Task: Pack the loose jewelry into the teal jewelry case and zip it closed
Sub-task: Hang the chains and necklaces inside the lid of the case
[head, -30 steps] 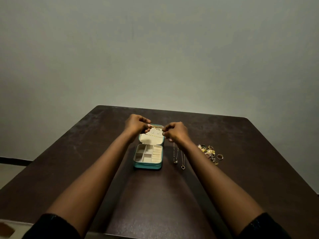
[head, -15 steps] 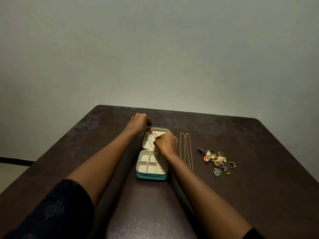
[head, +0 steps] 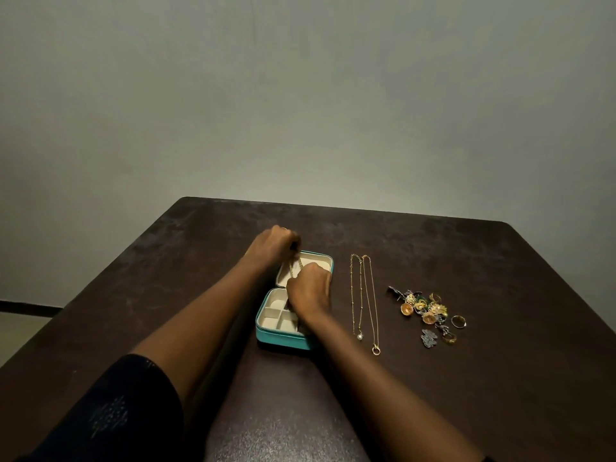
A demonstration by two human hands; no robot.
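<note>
The teal jewelry case (head: pixel 279 338) lies open on the dark table, its cream lid half (head: pixel 318 261) folded back away from me and its divided tray nearest me. A gold chain (head: pixel 294 265) stretches over the lid lining. My left hand (head: pixel 271 243) pinches the chain's far end at the lid's back left corner. Over the hinge area, my right hand (head: pixel 308 291) is curled and pinches the chain's near end, hiding part of the tray. Two thin necklaces (head: pixel 363 298) lie straight to the right of the case.
Further right sits a heap of earrings and brooches (head: pixel 421 306), with two rings (head: pixel 458 321) and a silver charm (head: pixel 429 338) beside it. The brown table (head: pixel 500 378) ends at a grey wall; its left edge drops to the floor.
My right hand has drawn back from the lid's far edge toward the hinge, pulling the gold chain out along the lid. My left hand stays at the lid's far left corner. My view has shifted.
</note>
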